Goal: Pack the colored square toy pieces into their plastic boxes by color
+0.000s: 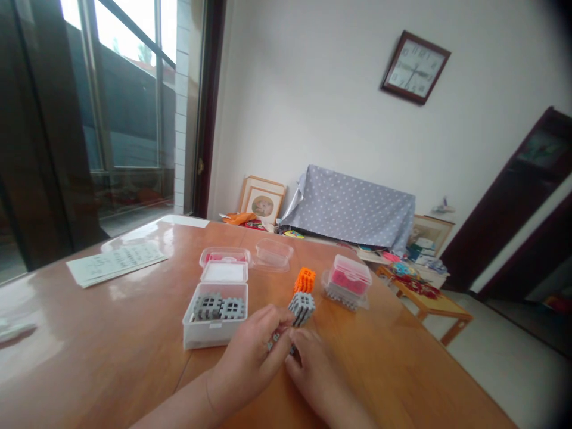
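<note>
Grey notched plastic shows between the fingers of both hands: the left hand (254, 350) pinches a small grey piece (274, 339), thumb and fingers drawn nearly together, and the right hand (315, 364) has its fingertips closed on the same work, mostly hidden behind knuckles. Just beyond the fingers, at one o'clock, stands a grey block stack (302, 307), with an orange block stack (304, 280) behind it. At ten o'clock sits an open white box (210, 338) holding grey squares (233, 308); at two o'clock, a pink-filled lidded box (351, 277).

One head view (tilted, close by) looks over the hands (252, 342) and table (134, 322) toward the wall (290, 89).
</note>
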{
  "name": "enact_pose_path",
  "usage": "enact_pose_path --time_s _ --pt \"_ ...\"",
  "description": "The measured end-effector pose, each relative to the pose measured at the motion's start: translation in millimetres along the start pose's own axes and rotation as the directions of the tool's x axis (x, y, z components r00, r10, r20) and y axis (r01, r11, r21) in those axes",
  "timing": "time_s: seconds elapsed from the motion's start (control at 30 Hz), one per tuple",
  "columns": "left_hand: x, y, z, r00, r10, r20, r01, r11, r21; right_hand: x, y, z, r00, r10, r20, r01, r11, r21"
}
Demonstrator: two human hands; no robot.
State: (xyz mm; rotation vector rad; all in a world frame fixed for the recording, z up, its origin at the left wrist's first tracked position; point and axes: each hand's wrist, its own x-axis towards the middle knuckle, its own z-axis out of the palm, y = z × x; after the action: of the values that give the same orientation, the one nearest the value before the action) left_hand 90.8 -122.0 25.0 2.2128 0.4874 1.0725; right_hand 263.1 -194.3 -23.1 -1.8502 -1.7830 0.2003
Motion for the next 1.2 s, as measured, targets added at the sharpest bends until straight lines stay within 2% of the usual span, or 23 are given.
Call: enact_pose_path --time_s 0.13,0.23,0.37,0.43,0.53,0.63,0.73,0.9,1.07,1.2 --pt "0 -10 9.7 0.991 -0.126 0.032 0.128 0.990 -0.063 -3 3 -6 1.000 -0.024 -0.020 0.023 1.000 -0.016" --pt "0 -18 17.8 0.979 -0.197 0.057 0.201 0.976 -0.080 -7 10 -11 0.998 -0.004 -0.056 0.007 0.999 0.054" --pt "-1 -25 28.7 0.967 -0.252 0.047 0.256 0.958 -0.126 -7 15 -17 0.983 0.094 -0.158 -0.044 0.954 0.295" --pt "-1 -28 33.8 0.954 -0.295 0.042 0.297 0.924 -0.241 -6 14 -19 0.974 0.156 -0.165 -0.070 0.897 0.436" --pt "2 -31 39.2 0.905 -0.391 0.166 0.424 0.800 -0.424 -3 14 -18 0.972 0.207 -0.115 -0.103 0.807 0.581" --pt "3 -35 41.2 0.829 -0.490 0.269 0.558 0.690 -0.461 -2 17 -14 0.971 0.215 -0.101 -0.105 0.769 0.630" --pt "4 -39 40.6 0.800 -0.521 0.296 0.595 0.629 -0.501 -4 20 -13 0.972 0.181 -0.151 -0.059 0.809 0.585" --pt "3 -40 38.0 0.775 -0.553 0.306 0.618 0.567 -0.545 -6 20 -22 0.991 0.034 -0.128 0.003 0.959 0.283" --pt "4 -39 37.1 0.755 -0.568 0.329 0.641 0.532 -0.553 0 18 -30 0.994 -0.028 -0.106 0.049 0.978 0.201" --pt "6 -38 36.8 0.778 -0.557 0.291 0.610 0.558 -0.562 10 26 -42 0.993 -0.042 -0.110 0.065 0.976 0.209"
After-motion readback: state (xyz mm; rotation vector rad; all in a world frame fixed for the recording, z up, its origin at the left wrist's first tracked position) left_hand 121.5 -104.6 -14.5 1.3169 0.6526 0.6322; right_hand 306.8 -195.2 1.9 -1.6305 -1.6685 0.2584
